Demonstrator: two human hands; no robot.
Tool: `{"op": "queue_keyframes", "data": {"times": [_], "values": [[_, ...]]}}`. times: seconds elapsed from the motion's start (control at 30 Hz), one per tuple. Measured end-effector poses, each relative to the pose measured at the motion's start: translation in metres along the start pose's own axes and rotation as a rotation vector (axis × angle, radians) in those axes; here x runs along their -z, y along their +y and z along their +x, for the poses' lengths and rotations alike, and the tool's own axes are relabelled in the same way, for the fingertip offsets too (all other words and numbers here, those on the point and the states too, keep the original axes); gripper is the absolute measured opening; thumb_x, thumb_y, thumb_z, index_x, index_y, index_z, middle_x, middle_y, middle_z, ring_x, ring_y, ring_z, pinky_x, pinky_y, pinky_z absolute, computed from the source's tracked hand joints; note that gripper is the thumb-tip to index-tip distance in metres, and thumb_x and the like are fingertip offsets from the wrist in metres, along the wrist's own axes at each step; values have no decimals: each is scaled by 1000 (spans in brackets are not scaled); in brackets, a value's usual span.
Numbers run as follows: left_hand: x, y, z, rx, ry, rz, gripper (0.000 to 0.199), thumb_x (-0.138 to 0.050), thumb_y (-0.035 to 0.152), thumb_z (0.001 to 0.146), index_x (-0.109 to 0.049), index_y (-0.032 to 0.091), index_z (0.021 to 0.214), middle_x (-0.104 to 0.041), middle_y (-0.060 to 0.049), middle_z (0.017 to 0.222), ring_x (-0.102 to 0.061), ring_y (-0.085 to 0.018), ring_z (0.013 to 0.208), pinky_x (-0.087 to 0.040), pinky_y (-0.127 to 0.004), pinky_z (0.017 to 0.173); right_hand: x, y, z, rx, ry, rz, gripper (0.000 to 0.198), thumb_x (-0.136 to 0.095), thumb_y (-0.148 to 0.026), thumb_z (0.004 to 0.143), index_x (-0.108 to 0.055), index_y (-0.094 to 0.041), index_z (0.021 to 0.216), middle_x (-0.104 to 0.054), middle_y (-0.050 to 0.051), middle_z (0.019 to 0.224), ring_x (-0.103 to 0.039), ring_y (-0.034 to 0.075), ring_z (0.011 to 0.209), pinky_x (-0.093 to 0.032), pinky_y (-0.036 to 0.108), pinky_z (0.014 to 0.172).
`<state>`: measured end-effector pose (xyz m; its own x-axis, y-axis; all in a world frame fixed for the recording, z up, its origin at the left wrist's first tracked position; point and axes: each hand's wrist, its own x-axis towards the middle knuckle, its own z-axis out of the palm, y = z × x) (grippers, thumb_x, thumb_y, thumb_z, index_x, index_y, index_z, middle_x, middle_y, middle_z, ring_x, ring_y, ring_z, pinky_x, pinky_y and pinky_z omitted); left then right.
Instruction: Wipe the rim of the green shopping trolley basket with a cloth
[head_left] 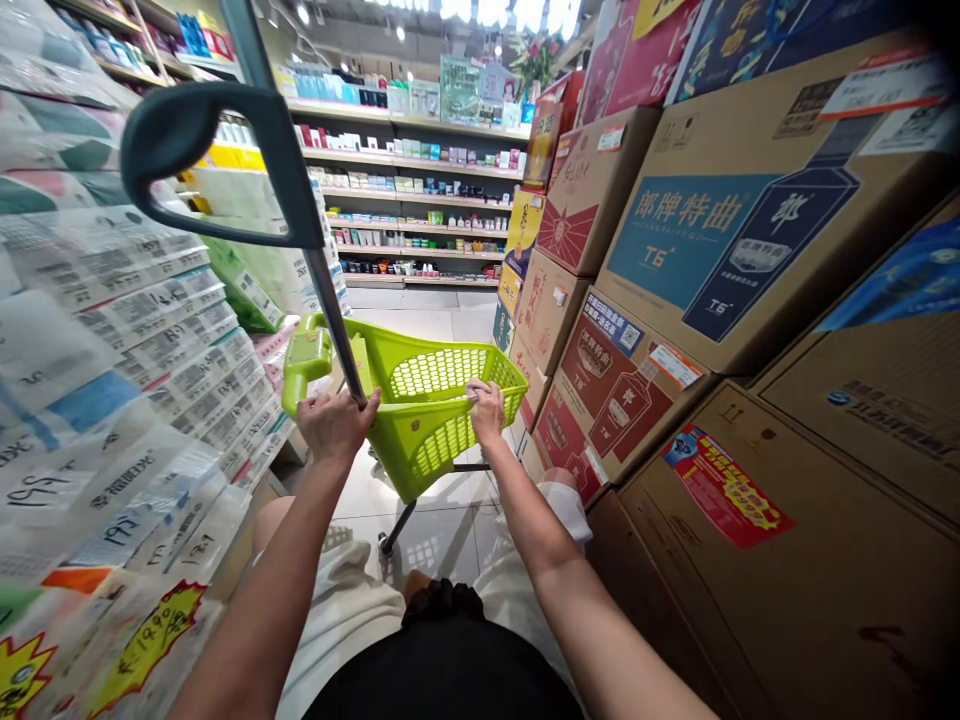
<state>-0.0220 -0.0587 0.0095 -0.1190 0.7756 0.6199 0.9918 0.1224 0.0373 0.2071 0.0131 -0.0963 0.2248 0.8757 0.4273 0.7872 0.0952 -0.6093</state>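
Note:
A lime-green shopping cart basket (409, 440) with perforated walls stands in front of me. A grey pole (330, 300) with a dark looped handle (217, 165) slants up over its left end. My left hand (339, 425) is closed round the basket's near rim at the foot of the pole, beside a green molded grip (306, 360). Over the near rim toward the right end, my right hand (487, 408) is closed on a small pale wad of cloth or tissue (472, 391), pressed at the rim. The fingertips of both hands are partly hidden.
Stacked plastic-wrapped paper packs (172, 350) line the left side closely. Tall stacks of cardboard liquor cartons (675, 230) stand close on the right. Shelves of small boxed goods (420, 160) cross the far end beyond the tiled floor (420, 298). A caster (385, 545) shows below the basket.

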Motion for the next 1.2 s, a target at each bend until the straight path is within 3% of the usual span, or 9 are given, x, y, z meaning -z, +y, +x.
{"op": "queue_keyframes", "data": {"times": [0.07,0.23,0.47,0.67,0.77,0.9,0.97,1.13,1.2], "values": [[1,3,-1,16,9,-8,58,-36,59,94,-76,20,81,-68,-11,67,-62,-29,81,-33,-42,87,-2,-10,0,21,8,8,42,-40,-1,89,-74,-16,107,-63,12,113,-52,23,106,-43,32,89],[12,-9,1,-41,-57,-28,64,-31,62,95,-77,19,82,-71,-13,74,-64,-31,86,-35,-42,87,-16,-41,-17,400,-51,43,40,-46,-8,92,-72,-26,117,-67,9,113,-51,25,106,-45,33,86],[15,-40,13,-51,-79,-85,73,-16,50,100,-76,22,71,-71,-10,69,-63,-25,75,-35,-43,96,5,-2,10,114,-43,33,38,-44,-5,90,-75,-19,107,-67,8,95,-55,21,94,-44,32,86],[10,-35,14,-123,-155,13,77,-12,48,99,-76,18,66,-72,-15,69,-64,-27,70,-39,-42,83,-39,-111,-36,422,2,189,39,-45,-12,98,-68,-28,124,-65,7,114,-58,20,102,-47,29,88],[10,-39,16,-153,-182,16,76,-12,47,99,-78,18,72,-73,-15,72,-66,-27,73,-38,-43,83,-31,-103,-33,563,-34,171,38,-46,-12,98,-69,-28,123,-64,6,117,-57,19,109,-44,29,98],[4,-38,24,-142,-205,-22,81,-9,52,98,-76,19,68,-70,-13,68,-64,-26,70,-37,-44,84,-11,-51,-6,282,-71,33,33,-47,-7,94,-74,-19,109,-65,10,105,-57,20,97,-45,31,89],[-1,-35,30,-131,-217,-53,81,-10,55,98,-74,19,65,-68,-11,65,-62,-26,68,-36,-44,84,-13,-54,0,161,-81,35,38,-44,-4,93,-74,-19,111,-65,10,103,-57,21,95,-46,31,85],[-14,-28,48,-149,-262,-136,75,-19,58,98,-72,19,62,-60,-8,58,-62,-25,73,-35,-42,89,-47,-118,-11,412,-6,135,43,-46,-7,95,-64,-22,131,-62,10,120,-55,22,107,-46,33,94],[-19,-29,54,-143,-265,-198,74,-24,64,95,-73,19,63,-60,-8,59,-63,-26,78,-34,-42,91,-51,-117,-7,495,-17,92,42,-51,-9,94,-63,-22,132,-62,11,121,-55,23,109,-45,34,97]]}}
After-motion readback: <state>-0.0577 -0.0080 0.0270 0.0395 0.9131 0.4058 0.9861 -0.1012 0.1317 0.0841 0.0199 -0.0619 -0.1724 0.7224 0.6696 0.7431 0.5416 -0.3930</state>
